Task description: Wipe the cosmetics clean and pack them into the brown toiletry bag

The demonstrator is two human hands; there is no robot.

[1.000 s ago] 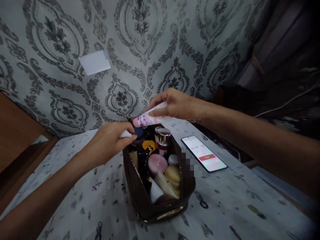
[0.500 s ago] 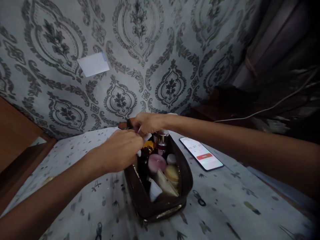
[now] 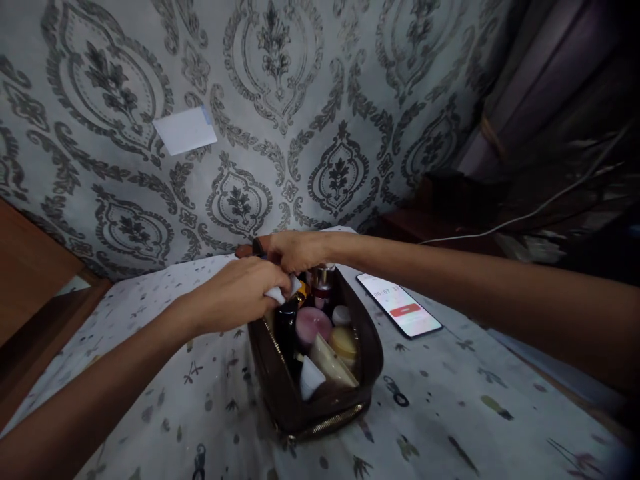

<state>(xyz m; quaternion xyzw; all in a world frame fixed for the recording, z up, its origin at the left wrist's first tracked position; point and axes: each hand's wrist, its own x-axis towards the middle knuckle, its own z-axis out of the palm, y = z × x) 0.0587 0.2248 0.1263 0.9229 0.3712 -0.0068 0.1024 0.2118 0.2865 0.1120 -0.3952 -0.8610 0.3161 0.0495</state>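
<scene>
While one wall [image 3: 295, 87] of gray medallion pattern fills the background, one white cloth [image 3: 440, 413] printed with small leaves and motifs spreads beneath a single brown bag [image 3: 370, 350], unzipped and upright, its brass-toned zipper teeth showing along the rim. A person's two bare hands meet over its far end. The left hand [image 3: 245, 293] comes in over the near-left rim, its grip pinched closed on one white piece [image 3: 276, 295]. The right hand [image 3: 297, 252] reaches across from the opposite side, fingers down at the far end and partly hidden; whether its grip is open or closed on something cannot be told.

One phone [image 3: 400, 307] lies face up on the cloth, to the right of the bag and apart from it. One white card [image 3: 185, 131] with a blue corner sits against the wall.

Inside the bag, at least eight items can be counted: one cream packet [image 3: 334, 363], one black item [image 3: 286, 327], one pink round container [image 3: 313, 323], one yellow round container [image 3: 344, 341], one silver-capped bottle [image 3: 323, 275], one white tapered item [image 3: 311, 379], one orange item [image 3: 302, 291] and one small pale lid [image 3: 341, 315].

The phone's digits appear to read 00:07 37, above one red button; lettering elsewhere is too small or dim to read.
</scene>
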